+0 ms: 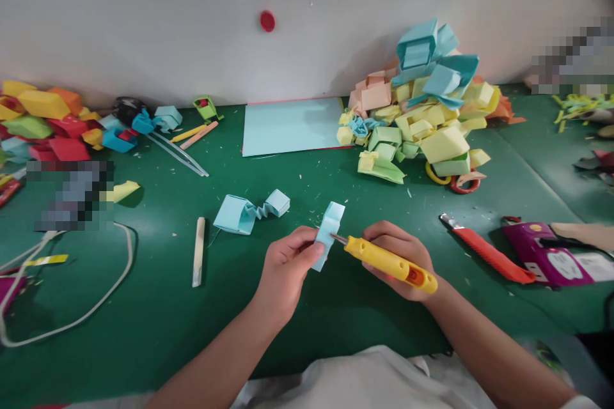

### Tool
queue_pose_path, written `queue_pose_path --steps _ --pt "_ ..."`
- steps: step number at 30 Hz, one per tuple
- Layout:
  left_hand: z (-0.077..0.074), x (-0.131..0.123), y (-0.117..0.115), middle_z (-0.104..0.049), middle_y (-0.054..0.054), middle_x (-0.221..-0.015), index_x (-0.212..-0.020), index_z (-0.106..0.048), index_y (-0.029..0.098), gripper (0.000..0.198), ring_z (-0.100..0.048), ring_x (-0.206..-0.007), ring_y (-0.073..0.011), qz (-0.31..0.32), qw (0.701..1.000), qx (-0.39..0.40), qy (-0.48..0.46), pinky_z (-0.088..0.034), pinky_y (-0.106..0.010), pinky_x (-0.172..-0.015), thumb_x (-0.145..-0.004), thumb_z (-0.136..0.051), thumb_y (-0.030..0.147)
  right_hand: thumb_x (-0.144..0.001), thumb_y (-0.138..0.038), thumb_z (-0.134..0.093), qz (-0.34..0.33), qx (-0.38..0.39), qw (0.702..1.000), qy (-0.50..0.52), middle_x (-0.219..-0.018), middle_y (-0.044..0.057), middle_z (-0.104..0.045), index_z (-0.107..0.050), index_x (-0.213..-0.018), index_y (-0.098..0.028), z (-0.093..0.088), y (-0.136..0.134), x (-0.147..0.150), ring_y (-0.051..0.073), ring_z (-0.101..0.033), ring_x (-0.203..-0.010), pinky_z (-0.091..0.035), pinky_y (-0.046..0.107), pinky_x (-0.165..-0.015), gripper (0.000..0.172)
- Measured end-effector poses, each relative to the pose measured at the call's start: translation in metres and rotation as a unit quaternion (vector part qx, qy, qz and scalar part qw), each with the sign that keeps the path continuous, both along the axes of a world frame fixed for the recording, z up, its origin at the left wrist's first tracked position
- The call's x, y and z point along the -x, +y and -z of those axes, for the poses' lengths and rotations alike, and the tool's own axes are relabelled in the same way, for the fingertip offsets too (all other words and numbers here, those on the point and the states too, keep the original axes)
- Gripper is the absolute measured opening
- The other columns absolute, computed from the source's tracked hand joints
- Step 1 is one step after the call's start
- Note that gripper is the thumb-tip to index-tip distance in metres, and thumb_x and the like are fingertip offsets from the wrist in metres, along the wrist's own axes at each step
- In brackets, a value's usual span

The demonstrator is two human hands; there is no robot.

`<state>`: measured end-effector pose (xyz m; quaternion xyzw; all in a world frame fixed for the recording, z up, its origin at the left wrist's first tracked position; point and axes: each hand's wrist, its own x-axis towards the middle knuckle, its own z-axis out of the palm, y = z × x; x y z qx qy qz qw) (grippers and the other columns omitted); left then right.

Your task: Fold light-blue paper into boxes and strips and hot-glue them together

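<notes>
Step in hand: I am working the tip of the yellow utility knife (pixel 391 262) against the folded light-blue paper piece (pixel 329 233), held up over the green table mat (pixel 336 307).
Left hand (pixel 286 268): my thumb and fingertips pinch the lower half of the paper piece; the other fingers curl under it.
Right hand (pixel 400 255): my fingers are wrapped and pressed together around the knife's handle, with the blade end pointing left at the paper.
Doing it well: as I judge it, the blade should meet the paper well clear of my left thumb, with light pressure so the folds don't crush, and my pinch should sit close to the contact point so the piece cannot twist.
Risk: my left thumb lies just beside the tip; a slip would run toward it.
Paper piece: pale blue, folded into a narrow upright block, its top flap open and tilted back.
Where it is: in the air between my hands, near the middle of the mat, in front of another blue folded piece (pixel 249 211) lying flat.
Nearby: a red cutter (pixel 487 255) lies to my right, apart from my hands.
</notes>
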<state>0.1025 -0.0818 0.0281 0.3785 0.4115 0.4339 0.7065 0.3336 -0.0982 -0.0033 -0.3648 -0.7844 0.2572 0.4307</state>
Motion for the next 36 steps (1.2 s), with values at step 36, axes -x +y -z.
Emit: queue_pose_path --steps 36 --pt "-0.0034 0.0004 0.0007 -0.059 -0.003 -0.079 -0.081 -0.081 0.017 0.015 -0.048 -0.071 -0.0142 0.004 1.0 0.008 -0.011 -0.038 -0.028 -0.065 -0.076 -0.079 0.031 -0.092 -0.024 -0.067 -0.012 0.019 1.0 0.008 -0.095 0.007 -0.063 -0.063 -0.094 -0.022 0.0002 0.0013 0.0018 0.02 -0.063 -0.076 -0.057 0.035 -0.067 0.005"
